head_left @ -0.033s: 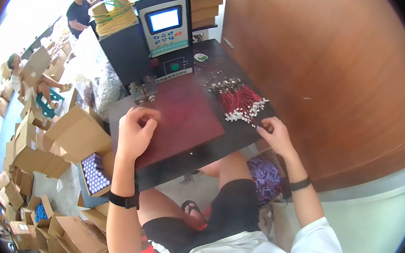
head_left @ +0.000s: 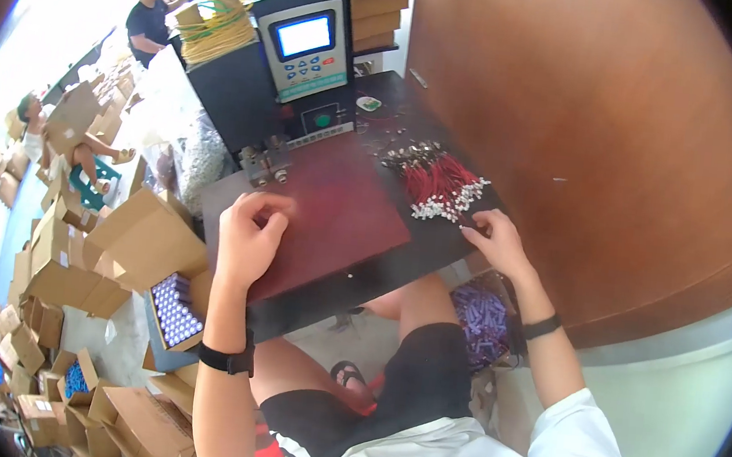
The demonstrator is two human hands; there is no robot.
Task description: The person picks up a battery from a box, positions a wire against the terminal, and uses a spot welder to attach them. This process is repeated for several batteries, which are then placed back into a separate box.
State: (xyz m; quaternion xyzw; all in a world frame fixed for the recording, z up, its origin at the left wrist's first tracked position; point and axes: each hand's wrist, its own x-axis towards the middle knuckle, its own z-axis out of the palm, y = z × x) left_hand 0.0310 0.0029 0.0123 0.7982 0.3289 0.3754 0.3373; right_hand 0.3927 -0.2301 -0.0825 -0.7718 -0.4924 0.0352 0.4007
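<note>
My left hand (head_left: 251,237) is over the reddish-brown mat (head_left: 341,217), its fingers curled toward the thumb. Whatever it holds, if anything, is hidden by the fingers. At the table's right edge, my right hand (head_left: 502,245) has thumb and fingers bent together beside a pile of red wire leads (head_left: 445,183) with white connectors. Its fingertips are right by the nearest connectors; I cannot make out what is between them. Beyond the mat stands a black spot-welding machine (head_left: 312,56) with a lit screen. Its metal electrode holders (head_left: 264,166) sit at the mat's far left corner.
Left of the table, an open carton (head_left: 175,311) holds purple-wrapped cylindrical cells. Below my right hand, a box of purple pieces (head_left: 479,320) stands near my knee. A brown wooden panel (head_left: 586,144) borders the table's right side. Two people are farther off at the left among cartons.
The whole view has shifted slightly, so the table and machine appear a little farther right. Both hands keep nearly the same pose and place.
</note>
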